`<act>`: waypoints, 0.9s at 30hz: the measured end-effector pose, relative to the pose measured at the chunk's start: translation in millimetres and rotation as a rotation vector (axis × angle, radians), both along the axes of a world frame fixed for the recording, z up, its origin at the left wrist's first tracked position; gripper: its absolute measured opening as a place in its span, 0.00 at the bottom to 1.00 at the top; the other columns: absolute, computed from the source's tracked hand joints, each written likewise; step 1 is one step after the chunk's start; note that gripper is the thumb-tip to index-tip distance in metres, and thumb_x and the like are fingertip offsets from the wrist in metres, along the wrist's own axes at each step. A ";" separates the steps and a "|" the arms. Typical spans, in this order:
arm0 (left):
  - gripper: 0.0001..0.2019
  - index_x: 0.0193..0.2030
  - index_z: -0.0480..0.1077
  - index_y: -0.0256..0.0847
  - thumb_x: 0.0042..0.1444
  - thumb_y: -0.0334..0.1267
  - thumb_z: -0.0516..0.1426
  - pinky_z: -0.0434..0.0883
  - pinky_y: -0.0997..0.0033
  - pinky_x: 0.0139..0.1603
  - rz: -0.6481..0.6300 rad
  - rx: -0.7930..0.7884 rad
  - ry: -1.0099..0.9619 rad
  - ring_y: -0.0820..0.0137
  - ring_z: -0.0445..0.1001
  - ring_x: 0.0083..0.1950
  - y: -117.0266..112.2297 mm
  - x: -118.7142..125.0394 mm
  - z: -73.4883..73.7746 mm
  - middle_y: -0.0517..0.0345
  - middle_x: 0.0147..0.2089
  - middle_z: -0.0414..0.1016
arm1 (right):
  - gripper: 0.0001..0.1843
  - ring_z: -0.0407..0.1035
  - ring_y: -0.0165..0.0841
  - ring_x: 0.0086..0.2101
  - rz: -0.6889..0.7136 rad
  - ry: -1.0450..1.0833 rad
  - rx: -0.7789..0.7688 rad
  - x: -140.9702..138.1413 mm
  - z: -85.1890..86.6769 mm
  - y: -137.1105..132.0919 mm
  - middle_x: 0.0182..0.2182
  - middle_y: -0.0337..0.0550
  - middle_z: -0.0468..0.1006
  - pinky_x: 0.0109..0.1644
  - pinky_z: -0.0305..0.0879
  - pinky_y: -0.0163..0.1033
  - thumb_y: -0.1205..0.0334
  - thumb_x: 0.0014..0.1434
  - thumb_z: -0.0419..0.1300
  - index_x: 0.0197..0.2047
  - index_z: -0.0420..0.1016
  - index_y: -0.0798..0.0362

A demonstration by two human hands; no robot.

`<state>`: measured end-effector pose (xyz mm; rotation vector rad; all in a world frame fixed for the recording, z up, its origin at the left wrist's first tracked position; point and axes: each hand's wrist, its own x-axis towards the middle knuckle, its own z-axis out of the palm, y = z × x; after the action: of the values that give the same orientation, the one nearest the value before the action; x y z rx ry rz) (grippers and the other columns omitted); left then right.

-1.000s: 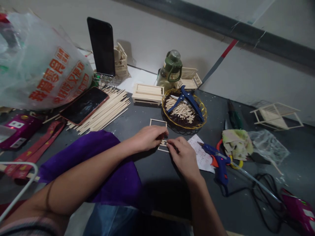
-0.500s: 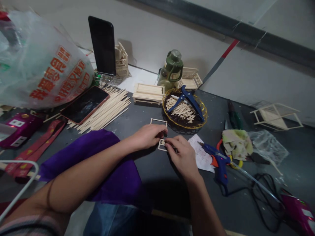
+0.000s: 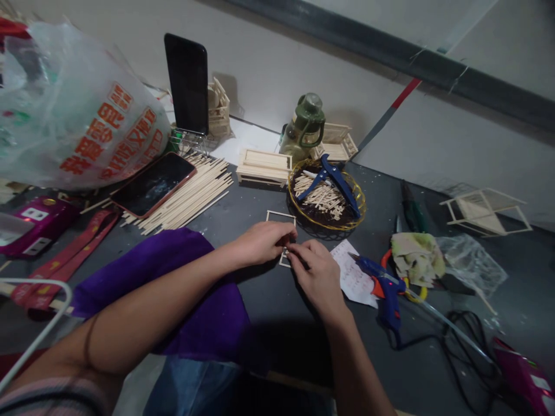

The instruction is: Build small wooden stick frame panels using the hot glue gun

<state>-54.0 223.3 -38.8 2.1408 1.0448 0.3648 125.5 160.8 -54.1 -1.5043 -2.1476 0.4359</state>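
A small rectangular frame of thin wooden sticks [image 3: 281, 214] lies on the dark table, its middle covered by my fingers. My left hand [image 3: 265, 240] is closed over the frame's left side, fingertips curled down onto it. From the right, my right hand [image 3: 315, 270] meets it with thumb and fingers pinched together at the frame's lower part. Tiny pale bits show between the fingertips, too small to name. To the right of my right hand lie a sheet of paper with writing [image 3: 353, 271] and a blue glue gun [image 3: 391, 297].
Behind my hands stands a gold-rimmed basket [image 3: 362, 199] with short sticks and a blue cutter [image 3: 340, 179]. Long wooden sticks [image 3: 191, 193] lie left, beneath a phone [image 3: 154, 184]. Stick-built models [image 3: 264, 167], a green bottle [image 3: 303, 127], a plastic bag [image 3: 87, 115] and a cloth [image 3: 417, 257] surround them.
My right hand's fingertips have moved slightly left, closer to my left hand, covering more of the frame's lower part. The whole view has shifted a little.
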 end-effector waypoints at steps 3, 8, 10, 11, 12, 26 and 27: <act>0.16 0.48 0.70 0.41 0.52 0.26 0.55 0.66 0.73 0.39 -0.009 0.006 0.005 0.68 0.75 0.41 0.1 0.0 0.3 0.57 0.40 0.78 | 0.12 0.68 0.36 0.38 0.001 -0.011 -0.002 -0.2 -0.3 0.1 0.36 0.45 0.74 0.42 0.63 0.40 0.63 0.66 0.55 0.48 0.78 0.50; 0.15 0.47 0.70 0.41 0.52 0.26 0.55 0.65 0.73 0.39 -0.014 0.017 0.007 0.68 0.74 0.41 0.2 -0.3 0.3 0.58 0.40 0.77 | 0.11 0.68 0.36 0.38 -0.002 -0.013 0.000 -0.8 -0.9 0.6 0.36 0.44 0.74 0.42 0.63 0.40 0.63 0.66 0.56 0.47 0.78 0.50; 0.16 0.48 0.70 0.41 0.52 0.26 0.55 0.65 0.73 0.39 -0.012 0.015 0.002 0.68 0.74 0.40 0.2 -0.3 -0.2 0.58 0.40 0.77 | 0.11 0.68 0.36 0.38 -0.002 -0.019 0.000 -1.0 -1.1 0.7 0.35 0.44 0.74 0.42 0.63 0.40 0.64 0.66 0.56 0.46 0.78 0.51; 0.16 0.48 0.70 0.41 0.52 0.26 0.55 0.65 0.73 0.39 -0.011 0.011 0.001 0.68 0.74 0.40 0.2 -0.3 -0.3 0.58 0.40 0.77 | 0.11 0.68 0.36 0.38 -0.001 -0.021 0.000 -1.0 -1.3 0.6 0.35 0.44 0.74 0.42 0.63 0.40 0.64 0.66 0.56 0.46 0.78 0.51; 0.16 0.48 0.70 0.41 0.52 0.26 0.55 0.65 0.73 0.39 -0.012 0.007 0.000 0.68 0.74 0.40 0.1 -0.3 -0.4 0.58 0.40 0.77 | 0.10 0.68 0.36 0.38 -0.001 -0.023 0.000 -1.0 -1.6 0.6 0.35 0.44 0.74 0.42 0.63 0.40 0.64 0.66 0.56 0.45 0.79 0.51; 0.16 0.48 0.70 0.41 0.53 0.26 0.56 0.66 0.73 0.40 -0.011 -0.002 0.013 0.67 0.75 0.41 -0.7 -0.1 2.0 0.57 0.40 0.78 | 0.11 0.68 0.36 0.38 -0.008 -0.023 -0.004 -1.3 -2.2 0.6 0.35 0.44 0.74 0.42 0.64 0.39 0.64 0.65 0.55 0.44 0.79 0.50; 0.16 0.48 0.70 0.41 0.53 0.26 0.56 0.66 0.73 0.40 -0.009 -0.002 0.016 0.67 0.75 0.41 -0.8 -0.1 2.4 0.57 0.40 0.78 | 0.11 0.68 0.36 0.38 -0.009 -0.021 -0.006 -1.2 -2.4 0.5 0.35 0.44 0.74 0.42 0.64 0.39 0.64 0.65 0.55 0.44 0.79 0.50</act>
<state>-54.2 222.5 -36.4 2.1489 1.0431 0.3427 124.4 161.3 -56.5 -1.5275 -2.1570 0.4250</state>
